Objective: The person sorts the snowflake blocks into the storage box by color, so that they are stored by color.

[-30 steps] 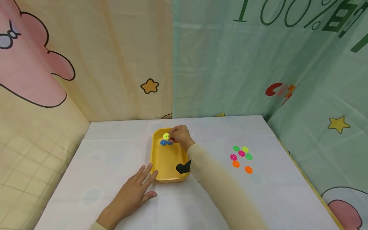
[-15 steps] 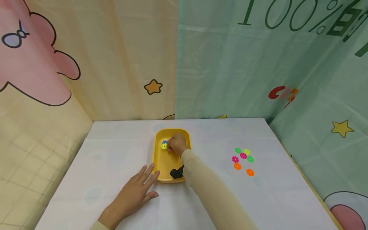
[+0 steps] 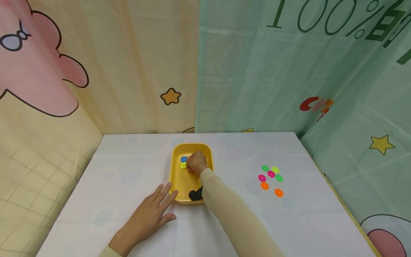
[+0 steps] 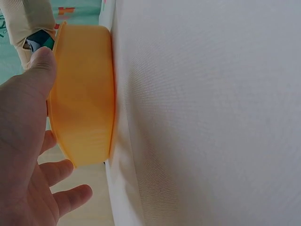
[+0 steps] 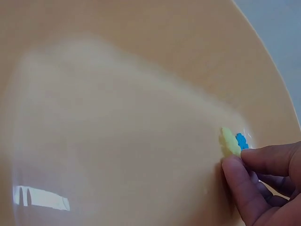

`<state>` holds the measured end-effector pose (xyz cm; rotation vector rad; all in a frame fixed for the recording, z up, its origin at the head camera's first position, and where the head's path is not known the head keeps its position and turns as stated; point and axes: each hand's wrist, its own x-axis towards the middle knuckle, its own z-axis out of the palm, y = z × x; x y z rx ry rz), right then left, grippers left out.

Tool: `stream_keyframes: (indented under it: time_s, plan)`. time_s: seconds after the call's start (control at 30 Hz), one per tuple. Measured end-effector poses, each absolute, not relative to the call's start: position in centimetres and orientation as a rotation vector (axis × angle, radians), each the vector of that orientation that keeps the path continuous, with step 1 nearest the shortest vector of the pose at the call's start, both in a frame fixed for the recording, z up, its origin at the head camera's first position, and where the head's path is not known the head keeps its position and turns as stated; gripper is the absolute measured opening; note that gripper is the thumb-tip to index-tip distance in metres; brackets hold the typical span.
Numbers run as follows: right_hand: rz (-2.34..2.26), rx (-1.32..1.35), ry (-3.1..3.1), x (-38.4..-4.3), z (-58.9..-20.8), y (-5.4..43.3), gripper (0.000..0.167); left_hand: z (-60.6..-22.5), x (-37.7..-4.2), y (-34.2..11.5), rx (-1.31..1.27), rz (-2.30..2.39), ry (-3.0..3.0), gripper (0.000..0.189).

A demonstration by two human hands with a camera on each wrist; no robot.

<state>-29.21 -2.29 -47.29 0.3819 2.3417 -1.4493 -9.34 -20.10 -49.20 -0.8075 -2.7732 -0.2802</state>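
A yellow tray (image 3: pixel 189 185) lies on the table. My right hand (image 3: pixel 196 162) is inside it, and thumb and forefinger pinch a yellow flower-shaped plastic disc (image 5: pixel 229 141) by its edge. Just beyond that disc in the right wrist view is a blue flower disc (image 5: pixel 241 140); the head view has this blue disc (image 3: pixel 183 159) on the tray floor. Whether more blue pieces lie under my hand is hidden. My left hand (image 3: pixel 149 214) is spread, its fingertips at the tray's near left corner. In the left wrist view, thumb and fingers are beside the tray's wall (image 4: pixel 84 89).
On the table to the right lie several flower discs: green (image 3: pixel 265 167), yellow (image 3: pixel 275 170), pink (image 3: pixel 262 177) and orange (image 3: pixel 278 192). Printed curtains (image 3: pixel 244 71) stand behind and at the sides. A black wrist mount (image 3: pixel 195 195) hangs over the tray's near end.
My right hand has brought the yellow disc from behind the blue one to its near side, moving toward me within the tray. The left hand has stayed at the tray corner.
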Motion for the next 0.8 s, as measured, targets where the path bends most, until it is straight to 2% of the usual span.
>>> stream_keyframes:
  time_s: [0.37,0.57,0.8]
  plan:
    - [-1.401,0.279,2.398,-29.0,-46.1,-1.7,0.008,-49.0,-9.3,-20.0,-0.786,-0.305,-2.808,0.073]
    - [-1.56,0.083,2.388,-28.4,-43.7,-1.3,0.006,-49.0,-9.4,-20.1,-0.784,-0.299,-2.798,0.074]
    - [-1.71,-0.01,2.324,-28.0,-40.6,1.5,0.006,-49.0,-9.5,-19.8,-0.799,-0.299,-2.827,0.074]
